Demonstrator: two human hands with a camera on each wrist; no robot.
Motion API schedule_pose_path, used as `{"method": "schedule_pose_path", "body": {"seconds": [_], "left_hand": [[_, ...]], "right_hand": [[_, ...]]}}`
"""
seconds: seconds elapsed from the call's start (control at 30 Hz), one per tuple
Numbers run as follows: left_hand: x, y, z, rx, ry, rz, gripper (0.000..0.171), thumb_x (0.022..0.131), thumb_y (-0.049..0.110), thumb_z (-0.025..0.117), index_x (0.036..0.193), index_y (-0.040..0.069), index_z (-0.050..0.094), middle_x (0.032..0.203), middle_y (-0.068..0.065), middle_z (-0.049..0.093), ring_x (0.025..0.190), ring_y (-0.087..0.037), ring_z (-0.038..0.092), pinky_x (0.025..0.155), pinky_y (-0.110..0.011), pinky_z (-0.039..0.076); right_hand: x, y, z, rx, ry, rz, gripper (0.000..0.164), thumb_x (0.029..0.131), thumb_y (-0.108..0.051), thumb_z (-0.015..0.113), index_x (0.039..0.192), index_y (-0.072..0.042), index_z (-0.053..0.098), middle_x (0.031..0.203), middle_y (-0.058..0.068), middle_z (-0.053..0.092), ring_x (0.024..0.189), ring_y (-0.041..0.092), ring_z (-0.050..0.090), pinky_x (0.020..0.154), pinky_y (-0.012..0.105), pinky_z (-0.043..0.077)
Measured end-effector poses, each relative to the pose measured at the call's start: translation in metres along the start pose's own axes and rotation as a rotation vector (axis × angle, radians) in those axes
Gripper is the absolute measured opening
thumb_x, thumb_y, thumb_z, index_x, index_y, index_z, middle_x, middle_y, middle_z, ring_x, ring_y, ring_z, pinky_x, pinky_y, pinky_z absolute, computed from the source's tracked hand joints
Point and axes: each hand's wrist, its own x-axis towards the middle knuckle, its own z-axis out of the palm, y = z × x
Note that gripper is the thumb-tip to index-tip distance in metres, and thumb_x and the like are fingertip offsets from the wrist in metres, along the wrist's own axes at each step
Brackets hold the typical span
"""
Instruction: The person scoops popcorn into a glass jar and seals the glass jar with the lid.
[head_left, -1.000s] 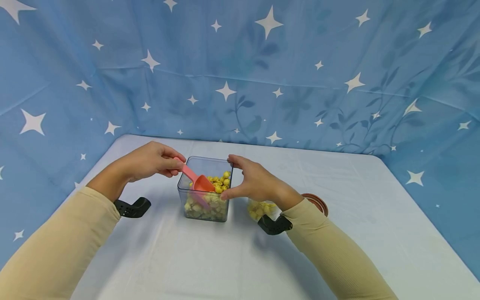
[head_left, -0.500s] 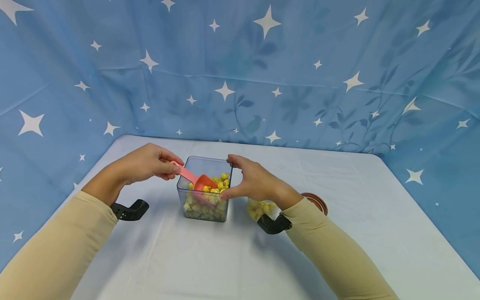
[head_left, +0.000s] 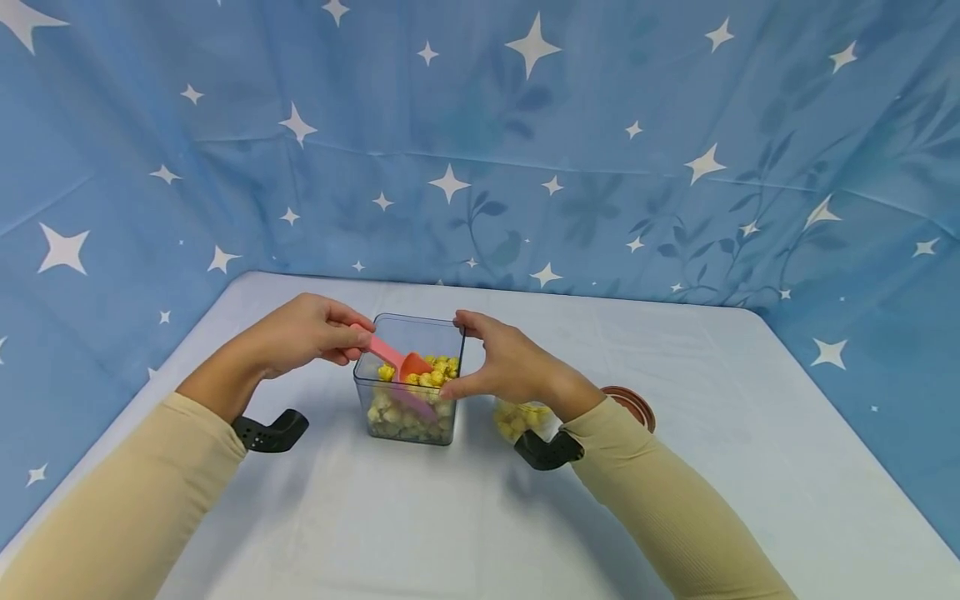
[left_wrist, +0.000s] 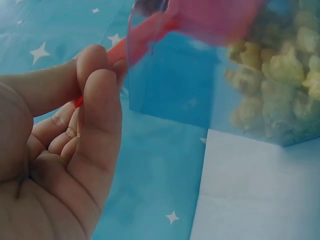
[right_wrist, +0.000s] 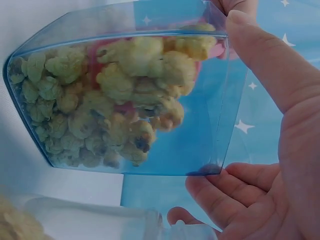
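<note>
A clear, square-mouthed plastic container (head_left: pixel 367 408) partly filled with yellow popcorn (right_wrist: pixel 75 115) stands on the white table. My left hand (head_left: pixel 318 337) pinches the handle of a pink scoop (head_left: pixel 386 352) between thumb and fingers at the container's left rim. The scoop slants down into the container, its bowl among the popcorn; in the left wrist view the scoop (left_wrist: pixel 215 20) shows through the clear wall. My right hand (head_left: pixel 510 362) grips the container's right side near the rim, thumb on the near wall and fingers on the far side.
Beneath my right wrist stands a clear jar (head_left: pixel 517 421) with popcorn in it, partly covered by the arm. A round reddish-brown lid (head_left: pixel 633 404) lies just right of it. A blue star-patterned curtain (head_left: pixel 480 167) hangs behind the white table (head_left: pixel 375 517).
The scoop drew back slightly left, then pushed right and deeper into the popcorn with my left hand. My right hand and the container have stayed in place.
</note>
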Motion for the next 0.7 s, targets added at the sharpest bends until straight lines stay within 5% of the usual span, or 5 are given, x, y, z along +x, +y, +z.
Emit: {"method": "schedule_pose_path", "body": {"seconds": [0.27,0.7], "left_hand": [[0.001,-0.008,-0.001,-0.104,0.049,0.001,0.043,0.103,0.015,0.06,0.137,-0.01,0.052,0.098,-0.013,0.066,0.085,-0.015,0.062,0.083,-0.029,0.057],[0.005,-0.014,0.007,-0.147,0.095,0.048,0.044,0.102,0.015,0.061,0.136,-0.012,0.052,0.096,-0.01,0.066,0.083,-0.015,0.061,0.083,-0.027,0.056]], "right_hand": [[0.0,-0.002,0.0,-0.003,0.0,0.001,0.11,0.077,-0.044,0.088,0.158,-0.004,0.025,0.157,0.009,0.037,0.143,0.024,0.036,0.116,0.046,0.03],[0.0,-0.001,0.002,0.004,0.004,0.017,0.111,0.076,-0.044,0.088,0.158,-0.005,0.025,0.158,0.008,0.036,0.143,0.024,0.035,0.116,0.046,0.03]]}}
